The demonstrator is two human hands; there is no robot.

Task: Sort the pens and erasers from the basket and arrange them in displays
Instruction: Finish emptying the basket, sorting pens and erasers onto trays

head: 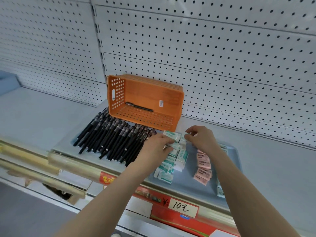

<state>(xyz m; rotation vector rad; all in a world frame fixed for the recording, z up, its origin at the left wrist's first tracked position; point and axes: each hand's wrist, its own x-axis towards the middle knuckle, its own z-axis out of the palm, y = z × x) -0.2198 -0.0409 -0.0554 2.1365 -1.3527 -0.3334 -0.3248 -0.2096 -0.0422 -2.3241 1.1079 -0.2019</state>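
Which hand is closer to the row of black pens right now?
Left. The left hand sits at the right edge of the black pens, gripping green-and-white erasers; the right hand is farther right, across that stack.

Two arms show, both bare from the wrist to the lower edge. The left forearm [109, 190] lies left of the handwritten price tag [182, 207], the right forearm [242, 182] right of it. Beyond the tag, the left grip [156, 146] and right grip [201, 139] are bare hands, their fingers too blurred for detail.
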